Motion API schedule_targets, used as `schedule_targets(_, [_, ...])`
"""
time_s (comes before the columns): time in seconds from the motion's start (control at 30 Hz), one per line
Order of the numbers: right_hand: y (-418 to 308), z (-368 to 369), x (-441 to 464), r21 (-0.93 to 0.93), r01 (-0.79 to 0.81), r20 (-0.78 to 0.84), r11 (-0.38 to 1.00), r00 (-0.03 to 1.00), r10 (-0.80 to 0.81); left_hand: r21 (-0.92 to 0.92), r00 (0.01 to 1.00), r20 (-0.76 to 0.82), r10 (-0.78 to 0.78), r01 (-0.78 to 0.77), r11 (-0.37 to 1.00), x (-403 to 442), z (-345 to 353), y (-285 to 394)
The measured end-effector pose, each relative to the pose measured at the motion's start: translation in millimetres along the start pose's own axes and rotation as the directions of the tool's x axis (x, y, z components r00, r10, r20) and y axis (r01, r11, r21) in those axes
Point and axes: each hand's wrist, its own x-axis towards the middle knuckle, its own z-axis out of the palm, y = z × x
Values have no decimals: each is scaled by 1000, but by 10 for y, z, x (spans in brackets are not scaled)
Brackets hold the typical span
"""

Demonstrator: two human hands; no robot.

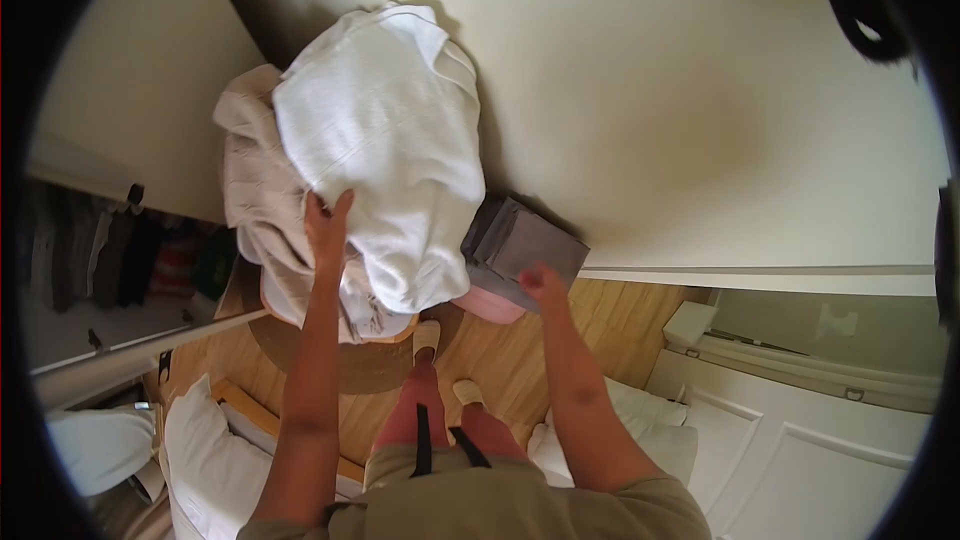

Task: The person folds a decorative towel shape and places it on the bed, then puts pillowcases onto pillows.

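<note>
A white blanket (385, 130) with a fuzzy weave lies draped in a heap against the wall. Beside it on the left, a beige blanket (258, 175) hangs in folds over what looks like a chair. My left hand (328, 228) is at the border between the two blankets, thumb and fingers apart, close to or touching the fabric. My right hand (543, 286) hovers in front of a grey fabric box (535, 240). Its fingers are foreshortened and blurred; whether it touches the box, I cannot tell.
A pink container (488, 304) sits under the grey box. At left, an opened wardrobe (75, 325) holds clothes. White pillows (215, 450) lie at lower left, and more white bedding (640, 420) at lower right. A round rug (345, 370) covers part of the wooden floor.
</note>
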Motion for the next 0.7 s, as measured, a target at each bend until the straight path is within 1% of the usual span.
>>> schedule_targets(0.03, [93,16,114,12,-1,-4,1000,1000,1,-33,1000,8,-1,1,999,-6,15,-41])
schedule_targets(0.07, [252,0,203,112,-75,-138,991,986,90,-90,997,22,-68,69,994,-75,56,112])
schedule_targets(0.1, [389,-65,275,219,-139,-260,966,946,195,-123,997,45,-58,63,990,-96,77,129])
schedule_targets(0.13, [473,-138,322,218,-159,-260,963,941,215,-153,998,51,-44,52,987,-96,84,89])
schedule_targets(0.17, [620,-139,358,159,-23,-123,987,992,42,-138,999,23,-49,51,989,-103,91,23])
schedule_targets(0.2, [775,-48,398,123,113,42,986,992,-119,-119,999,-20,-45,43,992,-117,100,-8])
schedule_targets(0.23, [834,52,460,21,176,-51,984,983,-175,-127,999,-42,16,-21,992,-146,129,12])
schedule_targets(0.27, [857,188,487,-87,242,-136,966,958,-253,-172,996,-70,63,-75,982,-175,194,64])
schedule_targets(0.3, [899,438,160,-189,458,-121,869,867,-483,-199,999,-38,-6,-1,980,-254,256,254])
schedule_targets(0.33, [850,772,-469,-277,649,-80,708,719,-690,-236,999,-13,-48,43,971,-300,333,319])
schedule_targets(0.37, [788,1044,-938,-259,766,100,589,628,-772,-150,997,8,83,-81,985,-295,395,155])
schedule_targets(0.4, [722,1299,-1369,-206,863,272,461,503,-820,182,892,-86,444,-424,887,-302,540,-76])
schedule_targets(0.43, [636,1554,-1761,-134,902,475,411,423,-772,261,810,62,583,-577,774,-358,595,60])
schedule_targets(0.47, [553,1791,-2115,-49,928,652,370,310,-692,174,811,205,548,-581,795,-455,650,442])
schedule_targets(0.5, [483,2009,-2482,-39,932,666,361,293,-685,34,780,275,563,-593,805,-514,766,491])
schedule_targets(0.53, [432,2195,-2826,-57,956,721,289,240,-650,89,722,436,537,-628,773,-599,795,638])
schedule_targets(0.57, [410,2328,-3019,-71,974,773,213,189,-606,90,757,455,469,-563,822,-709,847,607])
schedule_targets(0.6, [326,2422,-2983,-63,978,785,199,172,-595,-3,817,478,322,-365,931,-756,827,832])
schedule_targets(0.63, [168,2490,-2835,-137,909,756,395,353,-550,33,798,491,350,-418,908,-745,758,963])
schedule_targets(0.67, [45,2523,-2702,-204,793,711,574,523,-470,71,775,510,373,-470,880,-724,672,1038])
schedule_targets(0.7, [-15,2515,-2612,-128,759,693,639,529,-490,68,780,494,385,-476,877,-692,590,1010])
